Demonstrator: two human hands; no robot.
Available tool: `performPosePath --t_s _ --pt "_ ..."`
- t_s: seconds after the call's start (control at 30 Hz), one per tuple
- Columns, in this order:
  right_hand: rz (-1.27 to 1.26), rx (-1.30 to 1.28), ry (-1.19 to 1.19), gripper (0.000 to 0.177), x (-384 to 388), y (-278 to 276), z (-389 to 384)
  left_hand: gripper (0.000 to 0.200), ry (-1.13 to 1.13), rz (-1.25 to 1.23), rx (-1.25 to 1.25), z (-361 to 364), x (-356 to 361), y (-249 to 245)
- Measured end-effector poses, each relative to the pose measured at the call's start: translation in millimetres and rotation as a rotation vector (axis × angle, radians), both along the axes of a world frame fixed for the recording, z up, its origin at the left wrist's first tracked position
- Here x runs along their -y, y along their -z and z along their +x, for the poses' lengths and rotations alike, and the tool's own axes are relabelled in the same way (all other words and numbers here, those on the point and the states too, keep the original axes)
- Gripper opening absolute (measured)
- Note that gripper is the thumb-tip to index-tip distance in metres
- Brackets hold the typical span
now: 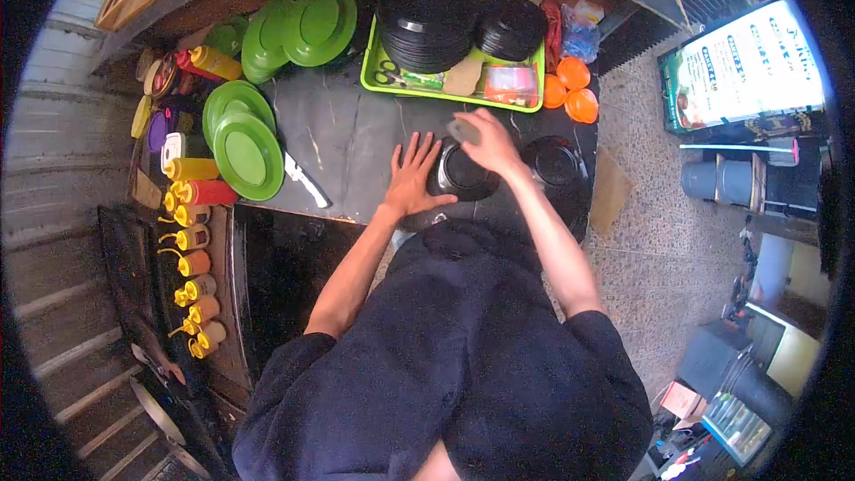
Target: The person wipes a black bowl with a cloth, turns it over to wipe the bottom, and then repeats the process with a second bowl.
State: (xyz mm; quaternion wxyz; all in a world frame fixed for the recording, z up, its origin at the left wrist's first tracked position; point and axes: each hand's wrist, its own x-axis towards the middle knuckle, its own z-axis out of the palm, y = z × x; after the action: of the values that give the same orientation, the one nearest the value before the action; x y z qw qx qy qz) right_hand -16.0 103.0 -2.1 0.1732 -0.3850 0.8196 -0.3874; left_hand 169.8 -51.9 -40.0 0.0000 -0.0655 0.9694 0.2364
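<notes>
Two hands: left hand spread flat beside round black bowl; right hand pinching blurred grey piece.

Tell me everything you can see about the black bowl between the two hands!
The black bowl is round, dark all over and a bit shiny, so it looks like plastic. It seems to sit open side up on the dark counter, near the front edge. The left hand lies flat beside it, with its thumb side against the bowl's left rim. The right hand reaches over its far rim and holds a small grey thing. The inside is too dark to tell.
</notes>
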Motion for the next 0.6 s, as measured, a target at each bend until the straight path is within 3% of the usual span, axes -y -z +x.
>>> performPosePath --t_s 0.1,0.37,0.6 --pt "0.063 -0.133 -0.199 0.053 14 21 11 0.131 -0.003 -0.064 0.055 -1 -4 0" --pt "0.110 -0.135 0.069 0.047 -20 23 -5 0.131 -0.040 -0.062 0.017 -1 -8 -2" --pt "0.032 -0.018 0.281 0.044 -71 14 36 0.134 -0.046 -0.069 0.000 0 -6 4"
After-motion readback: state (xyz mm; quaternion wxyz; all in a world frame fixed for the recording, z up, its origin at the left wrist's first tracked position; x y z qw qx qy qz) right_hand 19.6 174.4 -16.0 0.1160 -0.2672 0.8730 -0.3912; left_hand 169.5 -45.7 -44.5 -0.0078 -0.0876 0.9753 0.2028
